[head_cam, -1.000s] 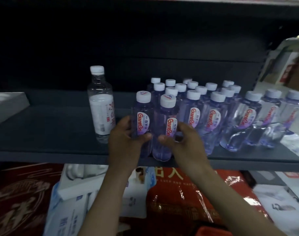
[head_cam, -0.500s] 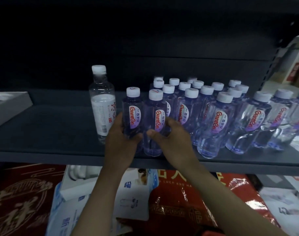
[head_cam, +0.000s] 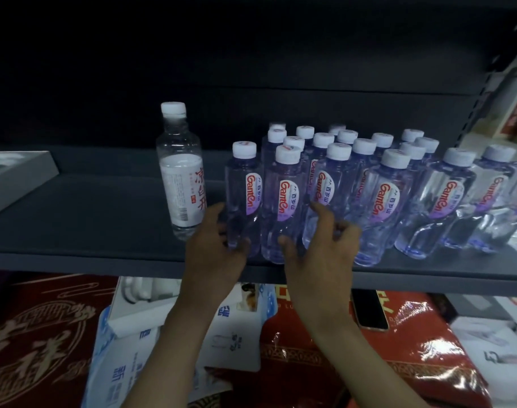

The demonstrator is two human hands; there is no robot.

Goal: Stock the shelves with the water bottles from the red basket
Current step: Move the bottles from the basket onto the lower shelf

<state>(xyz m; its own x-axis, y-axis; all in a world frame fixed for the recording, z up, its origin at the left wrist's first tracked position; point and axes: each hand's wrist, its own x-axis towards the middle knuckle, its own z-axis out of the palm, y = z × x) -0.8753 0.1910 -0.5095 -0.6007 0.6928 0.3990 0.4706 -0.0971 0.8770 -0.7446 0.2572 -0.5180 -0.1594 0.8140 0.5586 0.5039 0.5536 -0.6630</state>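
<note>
Two Ganten water bottles stand side by side near the front edge of the dark shelf (head_cam: 104, 219). My left hand (head_cam: 213, 254) curls round the lower part of the left bottle (head_cam: 244, 184), thumb in front. My right hand (head_cam: 319, 254) is beside the right bottle (head_cam: 283, 201), with thumb and index finger spread wide at its base and the other fingers off it. To their right, several more Ganten bottles (head_cam: 389, 195) stand in rows. The red basket is out of view.
A taller bottle with a white label (head_cam: 180, 178) stands just left of my left hand. A grey box (head_cam: 15, 178) sits at the shelf's far left, with bare shelf between. Below the shelf lie red wrapped packages (head_cam: 325, 348), white boxes and a phone (head_cam: 369, 310).
Both hands carried the two bottles from the shelf's front edge leftward and set them down beside the rows. My right hand's fingers have loosened from its bottle.
</note>
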